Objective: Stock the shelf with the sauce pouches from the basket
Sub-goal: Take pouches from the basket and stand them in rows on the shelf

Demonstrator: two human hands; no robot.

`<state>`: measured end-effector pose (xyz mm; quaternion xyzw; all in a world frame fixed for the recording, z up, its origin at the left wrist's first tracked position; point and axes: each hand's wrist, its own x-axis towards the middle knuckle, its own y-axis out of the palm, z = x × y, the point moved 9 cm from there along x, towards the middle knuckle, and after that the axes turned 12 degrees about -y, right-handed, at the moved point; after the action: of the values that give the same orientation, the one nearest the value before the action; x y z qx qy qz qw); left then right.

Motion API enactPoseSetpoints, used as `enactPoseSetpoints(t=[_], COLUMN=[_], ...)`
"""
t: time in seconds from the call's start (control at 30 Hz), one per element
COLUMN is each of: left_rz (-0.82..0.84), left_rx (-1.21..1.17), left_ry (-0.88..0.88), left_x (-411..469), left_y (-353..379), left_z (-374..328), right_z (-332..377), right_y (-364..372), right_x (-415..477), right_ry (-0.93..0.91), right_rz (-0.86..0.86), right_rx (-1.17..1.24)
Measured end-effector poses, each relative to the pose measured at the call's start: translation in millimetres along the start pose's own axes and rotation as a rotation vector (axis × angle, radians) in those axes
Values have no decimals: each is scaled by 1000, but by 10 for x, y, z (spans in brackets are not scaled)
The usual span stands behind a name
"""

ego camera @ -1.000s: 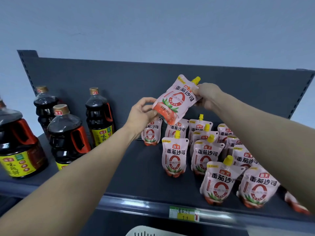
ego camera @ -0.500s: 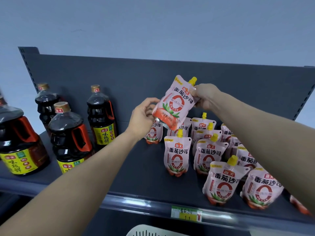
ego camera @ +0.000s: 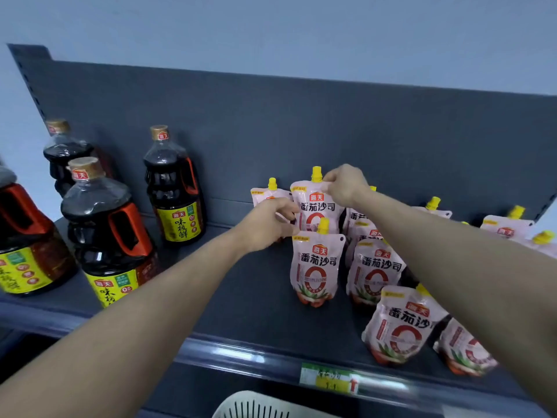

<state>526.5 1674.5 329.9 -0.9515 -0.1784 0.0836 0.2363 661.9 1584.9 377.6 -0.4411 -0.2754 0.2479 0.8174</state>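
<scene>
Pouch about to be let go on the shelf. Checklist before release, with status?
1. Right hand pinches pouch top beside the spout: ok.
2. Left hand holds its left edge: ok.
3. Pouch upright, label facing out: ok.
4. Base seated on shelf: cannot tell, front pouch hides it.
5. In line behind front pouch: ok.
6. More stock in basket: cannot tell, only its rim shows.

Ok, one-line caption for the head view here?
Left hand and right hand hold a sauce pouch upright behind another pouch on the shelf.
</scene>
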Motion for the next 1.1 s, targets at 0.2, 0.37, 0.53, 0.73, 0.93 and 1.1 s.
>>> enactPoseSetpoints(t=[0.2,0.37,0.53,0.73,0.93,1.1], left_rz=[150,94,63,80,57,-57], left_rx=[1,78,101,139,201,445], left_ry=[-78,-97,-123,-131,-76,75], left_x=[71,158,188,159,119,-89], left_y=[369,378,383,407,323,226], left_z=[67,138,138,124,14,-311], right_z=[-276,-335,-228,-181,-111,265], right_y=[428,404,371,271,-85,-422], right_x=[-94,-124,-165,-170,-325,-712], right_ry=[55,46,-15,-44,-95,-247], right_rz=[268,376,377,361,206,65], right_rx=[-120,-226,-395,-323,-402,-711])
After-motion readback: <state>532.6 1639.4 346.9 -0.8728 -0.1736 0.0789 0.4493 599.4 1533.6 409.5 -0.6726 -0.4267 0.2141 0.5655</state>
